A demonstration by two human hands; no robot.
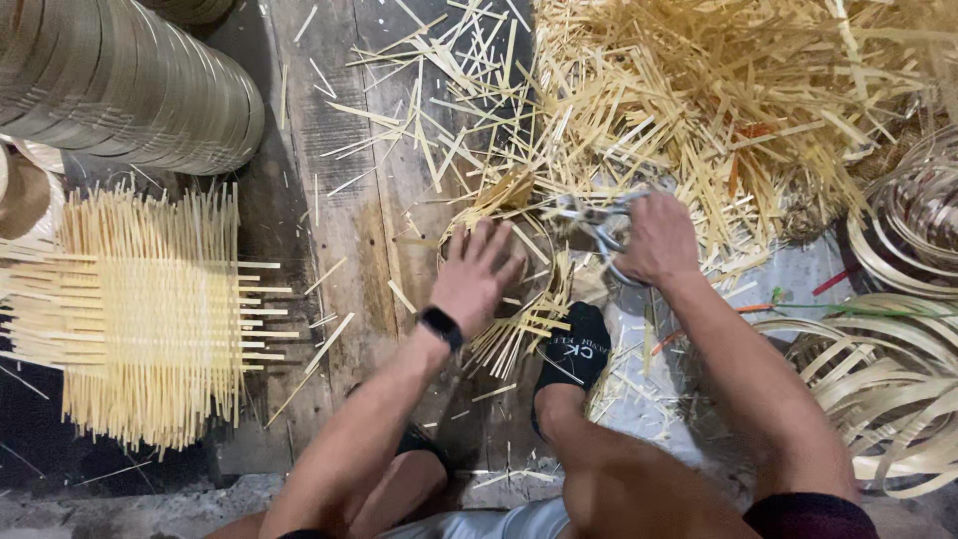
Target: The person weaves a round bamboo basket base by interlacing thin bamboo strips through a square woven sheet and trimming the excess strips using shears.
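A person's left hand [474, 274], fingers spread and grip apart, presses flat on a small round woven bamboo basket [504, 274] at the centre of a worn wooden plank floor [349, 220]. The right hand [654, 240], just to the right, has its grip clamped on metal shears [599, 222] whose blades meet the basket's far rim. A black-socked foot [574, 349] pins the basket's near edge. Pale cut bamboo splints [718, 90] lie heaped far right; a flat woven mat [150, 309] with loose ends lies left, stacked bamboo hoops [130, 80] far left, coiled strips [888, 389] right.
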